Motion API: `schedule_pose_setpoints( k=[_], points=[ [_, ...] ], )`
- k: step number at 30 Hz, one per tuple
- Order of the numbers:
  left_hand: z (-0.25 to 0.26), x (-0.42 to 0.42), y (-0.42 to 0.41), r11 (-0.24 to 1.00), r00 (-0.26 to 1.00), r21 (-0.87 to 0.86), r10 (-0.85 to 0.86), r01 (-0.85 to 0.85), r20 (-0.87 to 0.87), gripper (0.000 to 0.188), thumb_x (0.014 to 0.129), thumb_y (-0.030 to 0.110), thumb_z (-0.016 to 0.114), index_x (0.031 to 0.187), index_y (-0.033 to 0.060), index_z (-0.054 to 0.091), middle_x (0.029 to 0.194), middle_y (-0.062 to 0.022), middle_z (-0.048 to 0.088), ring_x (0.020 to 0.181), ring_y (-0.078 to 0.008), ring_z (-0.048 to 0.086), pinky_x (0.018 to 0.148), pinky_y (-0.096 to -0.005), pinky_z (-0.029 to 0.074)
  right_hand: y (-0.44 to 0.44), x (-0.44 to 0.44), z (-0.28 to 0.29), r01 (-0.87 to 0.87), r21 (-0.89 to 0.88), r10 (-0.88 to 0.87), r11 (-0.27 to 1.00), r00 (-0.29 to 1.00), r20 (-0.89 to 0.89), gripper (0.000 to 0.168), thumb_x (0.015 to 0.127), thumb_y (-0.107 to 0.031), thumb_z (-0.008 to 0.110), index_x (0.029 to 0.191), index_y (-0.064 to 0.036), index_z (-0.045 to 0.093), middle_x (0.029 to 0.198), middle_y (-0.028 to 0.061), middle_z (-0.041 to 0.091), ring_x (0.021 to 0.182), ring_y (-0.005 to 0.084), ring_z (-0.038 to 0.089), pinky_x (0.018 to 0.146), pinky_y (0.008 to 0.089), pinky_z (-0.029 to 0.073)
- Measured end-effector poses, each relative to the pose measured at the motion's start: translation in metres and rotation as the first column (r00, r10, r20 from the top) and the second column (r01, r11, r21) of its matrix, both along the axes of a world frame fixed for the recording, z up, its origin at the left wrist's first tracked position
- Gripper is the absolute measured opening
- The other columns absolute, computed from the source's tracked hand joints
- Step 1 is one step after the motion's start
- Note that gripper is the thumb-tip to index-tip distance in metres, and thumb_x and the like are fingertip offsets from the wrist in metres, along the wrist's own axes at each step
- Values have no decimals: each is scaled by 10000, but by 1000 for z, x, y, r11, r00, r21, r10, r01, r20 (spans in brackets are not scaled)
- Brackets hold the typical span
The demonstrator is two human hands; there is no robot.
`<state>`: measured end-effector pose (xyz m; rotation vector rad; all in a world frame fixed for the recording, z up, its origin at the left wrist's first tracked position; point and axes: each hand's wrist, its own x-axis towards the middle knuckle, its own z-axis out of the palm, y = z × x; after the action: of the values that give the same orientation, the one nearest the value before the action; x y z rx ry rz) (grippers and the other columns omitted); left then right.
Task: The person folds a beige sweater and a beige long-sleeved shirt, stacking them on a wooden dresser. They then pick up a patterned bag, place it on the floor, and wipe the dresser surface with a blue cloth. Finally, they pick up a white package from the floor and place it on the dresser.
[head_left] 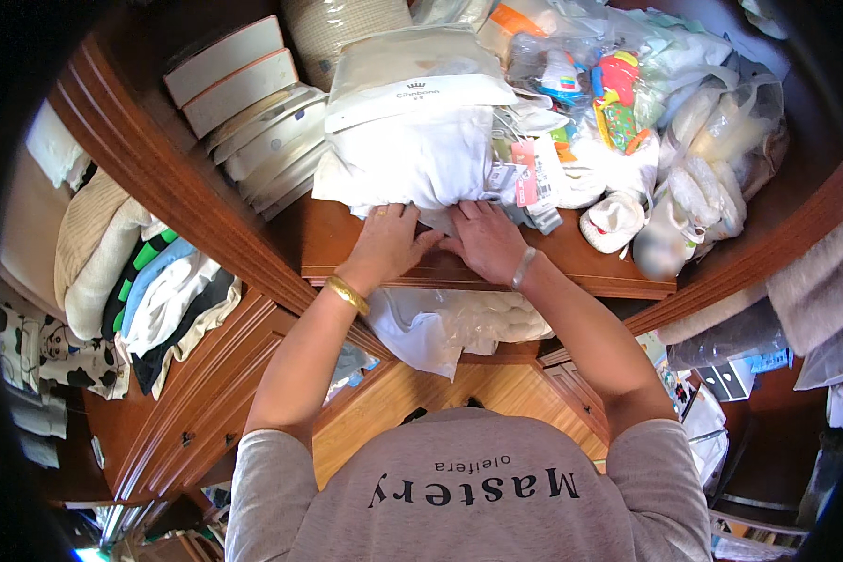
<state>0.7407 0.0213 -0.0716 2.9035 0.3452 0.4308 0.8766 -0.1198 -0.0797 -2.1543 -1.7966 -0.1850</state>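
Observation:
Both my hands reach to the front of a brown wooden shelf (pixel 576 270), side by side with the thumbs close together. My left hand (pixel 388 242), with a gold bracelet at the wrist, has its fingertips at the lower edge of a stack of white folded cloth (pixel 407 161). My right hand (pixel 488 239), with a silver bangle, touches the same edge near a grey cloth and a pink tag (pixel 525 172). Whether the fingers grip the cloth is hidden under its edge. On top of the stack lies a zip bag (pixel 421 63) with a printed white band.
Flat packets (pixel 277 147) and white boxes (pixel 232 70) stand at the left. Baby shoes (pixel 612 221), colourful plush toys (pixel 617 81) and plastic bags (pixel 730 126) crowd the right. Folded clothes (pixel 168 302) fill the left cabinet; a plastic-wrapped bundle (pixel 492 316) lies below.

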Motion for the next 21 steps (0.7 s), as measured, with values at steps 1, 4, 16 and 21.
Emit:
schedule_pose_setpoints(
  k=[1,4,16,21],
  points=[
    [1,8,4,1000,999,0,18,-18,-38,500,882,419,524,1052,-48,581,1065,-236,569,1067,-390,493,959,-444,343,6,7,3,28,-30,-29,999,999,-23,512,873,-419,520,1112,33,541,1131,170,518,1049,338,496,923,423,383],
    [-2,23,23,998,992,-24,61,-64,-109,522,904,444,489,1108,-31,556,1127,-258,538,1074,-413,483,958,-450,354,22,22,-13,-4,82,2,997,1000,27,508,891,-423,491,1127,25,534,1172,161,505,1109,336,469,948,429,363],
    [5,24,1,962,928,49,274,-270,-253,670,905,552,387,1225,-17,533,1230,-227,534,1192,-374,450,1055,-476,257,-22,-28,-3,2,248,-26,969,995,93,172,741,-129,569,856,-5,599,921,121,555,951,291,539,860,380,436],
    [-4,27,-9,930,923,196,345,-312,-168,607,918,508,389,1205,-2,549,1195,-244,547,1153,-379,483,1046,-486,273,-21,-14,-12,109,189,-124,976,990,70,331,810,-257,580,955,39,600,1029,154,546,1028,301,504,896,399,414]
  ],
)
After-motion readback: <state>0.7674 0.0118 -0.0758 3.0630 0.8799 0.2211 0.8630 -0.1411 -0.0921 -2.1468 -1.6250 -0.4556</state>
